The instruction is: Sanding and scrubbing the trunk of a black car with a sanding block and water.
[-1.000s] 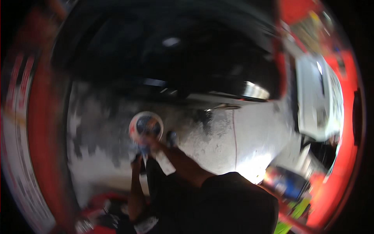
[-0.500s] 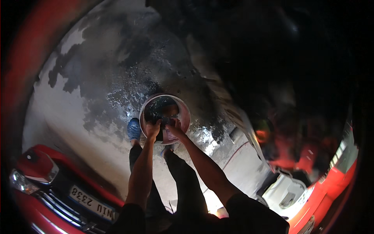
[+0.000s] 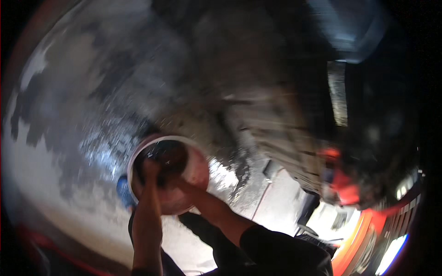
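Observation:
A round, pinkish-red bucket (image 3: 199, 171) with a pale rim stands on the wet ground in front of me, with dark water inside. Both of my forearms reach down into it. My left hand (image 3: 151, 168) is inside near the left wall, its fingers blurred and in shadow. Close beside it, my right hand (image 3: 173, 182) also dips below the rim, with its fingers hidden. Something dark lies between the two hands, too smeared to name.
A blue shoe (image 3: 124, 191) on my foot is just left of the bucket. Wet concrete (image 3: 110, 133) spreads beyond it. To the right runs a ribbed, brownish surface (image 3: 285, 133), with an orange-red vehicle part (image 3: 352, 248) at the lower right. A blurred red car edge (image 3: 69, 257) shows lower left.
My view has swung, so the bucket appears lower, further left and larger. Both hands have sunk deeper into it; earlier they were closed on a dark, limp thing near its rim.

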A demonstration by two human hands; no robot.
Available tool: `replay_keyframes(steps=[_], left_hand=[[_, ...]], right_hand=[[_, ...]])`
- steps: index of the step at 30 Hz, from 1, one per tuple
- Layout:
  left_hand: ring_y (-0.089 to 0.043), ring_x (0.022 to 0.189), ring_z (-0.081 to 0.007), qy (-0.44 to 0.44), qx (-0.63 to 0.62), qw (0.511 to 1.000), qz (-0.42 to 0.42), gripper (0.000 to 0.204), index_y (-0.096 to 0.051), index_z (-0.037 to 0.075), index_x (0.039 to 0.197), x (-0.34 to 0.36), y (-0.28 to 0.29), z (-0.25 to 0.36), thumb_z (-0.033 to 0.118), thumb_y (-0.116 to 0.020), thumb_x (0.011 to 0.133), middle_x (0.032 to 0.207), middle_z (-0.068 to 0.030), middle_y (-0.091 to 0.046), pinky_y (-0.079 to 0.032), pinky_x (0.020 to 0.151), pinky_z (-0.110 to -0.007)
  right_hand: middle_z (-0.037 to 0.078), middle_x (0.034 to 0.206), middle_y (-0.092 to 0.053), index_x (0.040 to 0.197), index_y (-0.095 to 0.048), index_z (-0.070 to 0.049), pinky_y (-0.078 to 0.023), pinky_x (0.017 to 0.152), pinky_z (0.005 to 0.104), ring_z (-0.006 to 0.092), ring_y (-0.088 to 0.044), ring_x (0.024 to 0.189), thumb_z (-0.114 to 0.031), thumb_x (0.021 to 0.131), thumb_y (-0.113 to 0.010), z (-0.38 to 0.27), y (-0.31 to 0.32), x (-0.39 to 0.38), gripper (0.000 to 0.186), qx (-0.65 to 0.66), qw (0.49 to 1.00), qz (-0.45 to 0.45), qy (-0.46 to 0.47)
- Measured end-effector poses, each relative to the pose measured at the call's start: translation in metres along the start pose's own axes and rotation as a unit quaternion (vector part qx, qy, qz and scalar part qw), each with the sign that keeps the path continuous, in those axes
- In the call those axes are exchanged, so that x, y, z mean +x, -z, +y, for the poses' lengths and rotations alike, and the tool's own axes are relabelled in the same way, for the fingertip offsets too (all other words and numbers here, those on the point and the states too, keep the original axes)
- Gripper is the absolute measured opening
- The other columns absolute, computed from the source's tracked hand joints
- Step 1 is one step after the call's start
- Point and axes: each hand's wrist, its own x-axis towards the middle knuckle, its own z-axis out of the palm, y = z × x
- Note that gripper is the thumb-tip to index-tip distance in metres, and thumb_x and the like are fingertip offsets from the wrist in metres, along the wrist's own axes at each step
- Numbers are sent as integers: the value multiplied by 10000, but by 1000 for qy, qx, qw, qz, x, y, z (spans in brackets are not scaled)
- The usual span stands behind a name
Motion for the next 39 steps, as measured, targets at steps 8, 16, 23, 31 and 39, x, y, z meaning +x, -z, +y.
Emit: replay_keyframes(steps=[8,16,23,31,39], left_hand=[[-602,1172,-276,192,-550,809,-74,544,-654,-10,1318,-152,136,26,315,-795,904,1294,-132,-687,-439,1027,-406],[-623,989,-244,191,-570,799,-5,565,-683,-4,1234,-197,231,39,350,-867,835,1115,-87,-706,-490,879,-393],[-673,883,-243,191,-502,843,27,426,-743,-8,1091,-170,266,52,332,-845,856,990,-122,-754,-512,811,-395],[-658,826,-191,100,-522,844,71,451,-712,-24,1093,-159,299,69,329,-855,850,941,-87,-742,-522,745,-360],[-660,890,-200,47,-535,839,88,549,-681,-39,1149,-161,344,98,401,-842,862,1014,-112,-741,-523,817,-351]], right_hand=[[1,1003,-740,1117,-732,-40,-553,730,262,126,-689,842,-177,960,-660,-176,129,-319,221,417,897,86,120],[17,1232,-650,1140,-737,-238,-592,770,423,265,-657,1086,-187,753,-754,-335,328,-718,391,-394,717,557,142],[66,1559,-482,1174,-735,-120,-330,1194,422,339,-430,1423,-236,939,-616,-340,429,-742,287,-703,588,369,153],[119,1570,-470,1217,-723,-104,-242,1269,430,358,-341,1509,-283,957,-621,-470,515,-647,332,-716,501,433,219],[83,1359,-635,1182,-738,-106,-366,1180,438,325,-531,1323,-257,890,-677,-579,607,-574,334,-759,456,417,206]])
